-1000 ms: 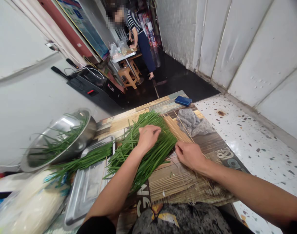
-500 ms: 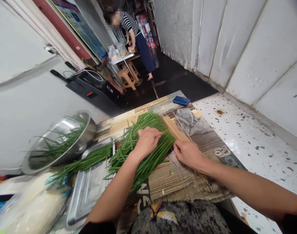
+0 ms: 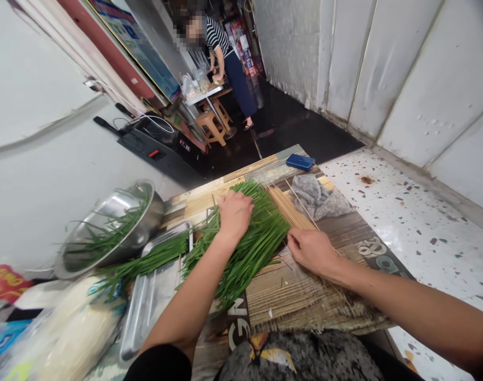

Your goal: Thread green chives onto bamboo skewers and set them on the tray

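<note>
Directly beneath left hand [image 3: 236, 212]: green stalks [image 3: 252, 253].

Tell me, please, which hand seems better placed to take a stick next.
Probably the right hand: it is beside the sticks, while the left hand is farther away, over the greens.

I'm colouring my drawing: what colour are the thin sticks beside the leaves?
The sticks are tan, best seen in the head view.
</note>
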Demonstrator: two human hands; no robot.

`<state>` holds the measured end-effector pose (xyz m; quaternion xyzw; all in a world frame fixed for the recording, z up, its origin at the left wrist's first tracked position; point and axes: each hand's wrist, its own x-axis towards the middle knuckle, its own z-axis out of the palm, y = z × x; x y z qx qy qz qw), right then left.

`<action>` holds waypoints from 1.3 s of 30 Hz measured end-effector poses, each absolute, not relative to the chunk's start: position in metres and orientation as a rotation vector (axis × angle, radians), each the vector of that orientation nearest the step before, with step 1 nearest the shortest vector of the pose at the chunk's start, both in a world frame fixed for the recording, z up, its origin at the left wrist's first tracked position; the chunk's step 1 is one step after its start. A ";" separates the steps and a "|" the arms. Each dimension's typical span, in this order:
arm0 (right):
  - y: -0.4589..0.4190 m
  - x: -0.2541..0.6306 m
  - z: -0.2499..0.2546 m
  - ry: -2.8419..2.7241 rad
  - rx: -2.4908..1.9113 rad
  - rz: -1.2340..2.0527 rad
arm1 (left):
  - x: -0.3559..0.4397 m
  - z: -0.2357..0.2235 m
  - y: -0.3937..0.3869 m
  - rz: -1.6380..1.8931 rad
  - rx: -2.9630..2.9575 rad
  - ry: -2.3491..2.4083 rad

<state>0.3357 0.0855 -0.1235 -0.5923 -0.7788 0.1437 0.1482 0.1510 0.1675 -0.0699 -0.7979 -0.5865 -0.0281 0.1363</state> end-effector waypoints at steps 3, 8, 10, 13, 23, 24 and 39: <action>0.085 0.335 -0.123 -2.233 -1.705 0.439 | 0.147 -0.071 0.169 -0.107 -2.284 -1.748; 0.086 0.335 -0.123 -2.237 -1.724 0.445 | 0.144 -0.073 0.170 -0.114 -2.298 -1.762; 0.086 0.335 -0.123 -2.235 -1.730 0.438 | 0.144 -0.074 0.170 -0.119 -2.316 -1.739; 0.086 0.335 -0.124 -2.231 -1.725 0.423 | 0.144 -0.075 0.170 -0.102 -2.328 -1.717; 0.085 0.335 -0.126 -2.229 -1.702 0.413 | 0.145 -0.075 0.174 0.023 -2.324 -1.515; 0.085 0.335 -0.126 -2.230 -1.701 0.414 | 0.146 -0.076 0.174 0.025 -2.331 -1.511; 0.085 0.335 -0.126 -2.196 -1.675 0.387 | 0.147 -0.080 0.167 -0.597 -2.604 -2.045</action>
